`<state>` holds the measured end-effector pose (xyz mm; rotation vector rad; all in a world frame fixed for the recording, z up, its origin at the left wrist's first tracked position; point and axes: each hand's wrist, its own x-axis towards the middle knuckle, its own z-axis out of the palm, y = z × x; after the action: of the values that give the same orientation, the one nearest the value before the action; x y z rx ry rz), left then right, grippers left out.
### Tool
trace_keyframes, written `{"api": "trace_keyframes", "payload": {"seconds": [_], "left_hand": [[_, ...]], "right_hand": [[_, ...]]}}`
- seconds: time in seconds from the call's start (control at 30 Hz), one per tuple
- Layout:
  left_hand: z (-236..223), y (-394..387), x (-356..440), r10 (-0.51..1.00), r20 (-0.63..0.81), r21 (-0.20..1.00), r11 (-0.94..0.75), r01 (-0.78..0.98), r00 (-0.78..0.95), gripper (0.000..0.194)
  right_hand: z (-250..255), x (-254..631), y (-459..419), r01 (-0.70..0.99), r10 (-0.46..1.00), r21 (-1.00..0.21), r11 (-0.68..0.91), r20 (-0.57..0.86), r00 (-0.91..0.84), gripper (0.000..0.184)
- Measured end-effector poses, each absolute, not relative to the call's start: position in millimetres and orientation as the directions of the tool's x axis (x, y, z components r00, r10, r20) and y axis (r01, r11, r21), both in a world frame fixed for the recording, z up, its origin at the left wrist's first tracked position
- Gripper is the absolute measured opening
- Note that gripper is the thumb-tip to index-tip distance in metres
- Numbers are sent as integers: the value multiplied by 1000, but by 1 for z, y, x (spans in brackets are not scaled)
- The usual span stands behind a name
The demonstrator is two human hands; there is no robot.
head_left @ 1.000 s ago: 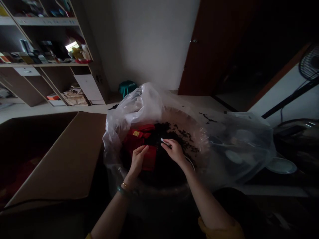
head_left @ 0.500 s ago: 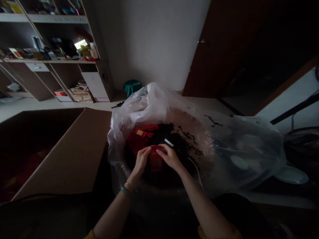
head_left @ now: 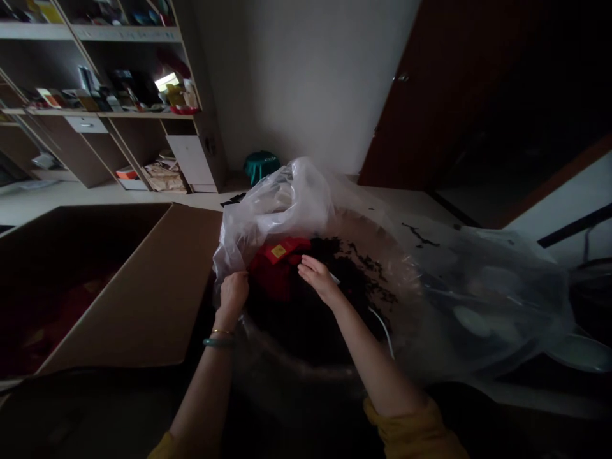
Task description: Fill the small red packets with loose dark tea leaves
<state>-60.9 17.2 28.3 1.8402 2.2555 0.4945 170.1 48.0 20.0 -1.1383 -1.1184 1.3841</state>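
A wide round container lined with clear plastic sheeting (head_left: pixel 306 197) holds dark loose leaf-like bits (head_left: pixel 315 331) and red packets (head_left: pixel 272 280), one with a yellow label. At the container's left rim, by the plastic, is my left hand (head_left: pixel 234 293), its fingers curled closed; whether anything is in them is hidden. Over the dark bits, just right of the packets, my right hand (head_left: pixel 316 278) has its fingers stretched out and holds nothing visible. Partly behind it lies a small white strip (head_left: pixel 335 278). A thin white handle or cord (head_left: pixel 382 328) rests at the container's right side.
To the left stands an open cardboard box (head_left: pixel 138 293) with red items (head_left: pixel 67 312) inside. Loose plastic spreads over the floor at right, near a pale dish (head_left: pixel 578 352). Behind are a shelf unit (head_left: pixel 191 159), a green covered bin (head_left: pixel 261 167) and a brown door (head_left: pixel 430 95).
Both hands were together on a red packet over the dark bits. They have parted: my left hand has moved left to the rim, and my right hand has let go and straightened its fingers.
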Motion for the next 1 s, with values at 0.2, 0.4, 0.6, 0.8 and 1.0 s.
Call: {"api": "trace_keyframes", "payload": {"seconds": [0.2,0.4,0.6,0.8,1.0], "left_hand": [[29,20,-54,993,46,342,84,936,-105,32],[31,20,-50,989,46,334,120,935,-143,30],[45,11,-43,937,167,687,113,718,-306,19],[49,-11,-3,996,-24,993,14,-118,-83,29],[56,-21,15,977,-122,971,155,-183,177,45]], "right_hand": [[8,183,21,-77,979,-985,-152,-139,-148,23],[11,182,13,-35,976,-991,-128,-120,-180,26],[7,176,6,-53,990,-997,-64,-57,-130,34],[16,170,1,-204,1000,-979,6,4,7,51],[27,187,-5,86,981,-981,173,164,-101,23]]}}
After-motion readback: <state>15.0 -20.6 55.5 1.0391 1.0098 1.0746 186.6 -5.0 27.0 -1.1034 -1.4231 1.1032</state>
